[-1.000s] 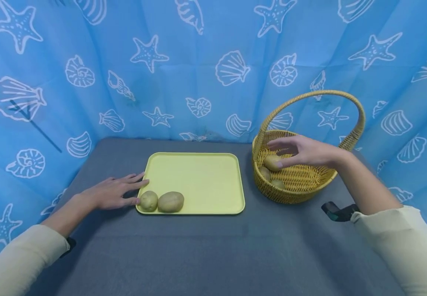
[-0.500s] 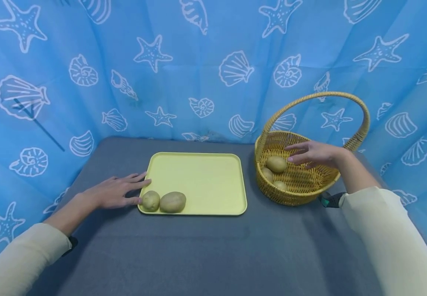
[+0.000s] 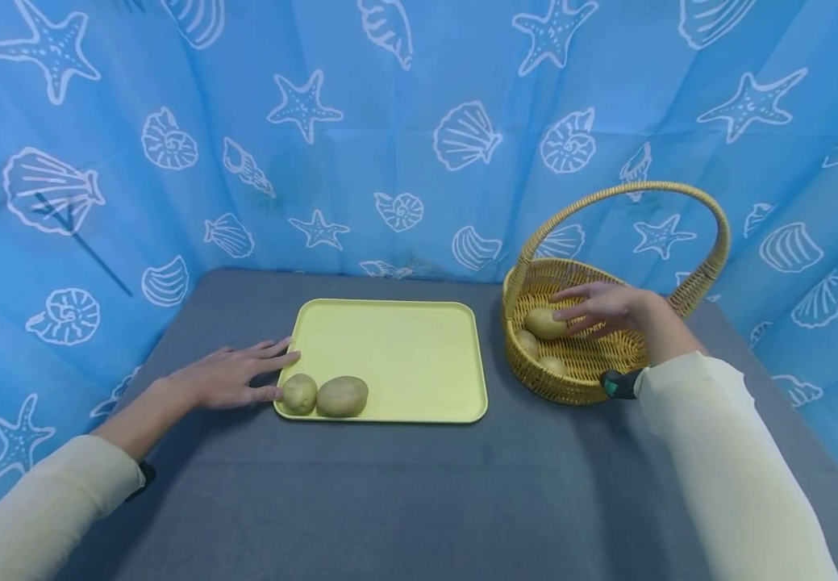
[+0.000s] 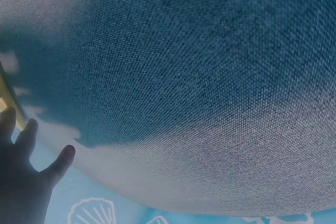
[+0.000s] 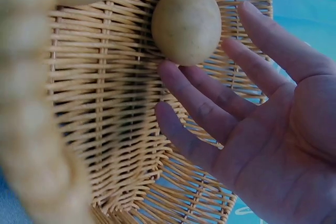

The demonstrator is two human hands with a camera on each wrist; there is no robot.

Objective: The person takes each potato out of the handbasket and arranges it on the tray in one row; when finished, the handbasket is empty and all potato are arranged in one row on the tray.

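In the head view my left hand lies at the left edge of a yellow tray, fingers spread and straight. Its thumb tip meets a small round potato; a larger potato sits just right of that one. My right hand reaches under the handle of a wicker basket, fingers loosely extended. Its fingertips are right at the right side of a potato. Two more potatoes, one behind another, lie along the basket's left wall. The right wrist view shows the palm holding nothing.
The basket's tall arched handle rises over my right wrist. Both tray and basket stand on a dark grey tabletop. A blue curtain with shell and starfish prints hangs behind and at both sides.
My right hand has drawn back to the right from the potato in the basket, then lowered, its forearm swinging left. The left hand stays at the tray. The head view has shifted slightly.
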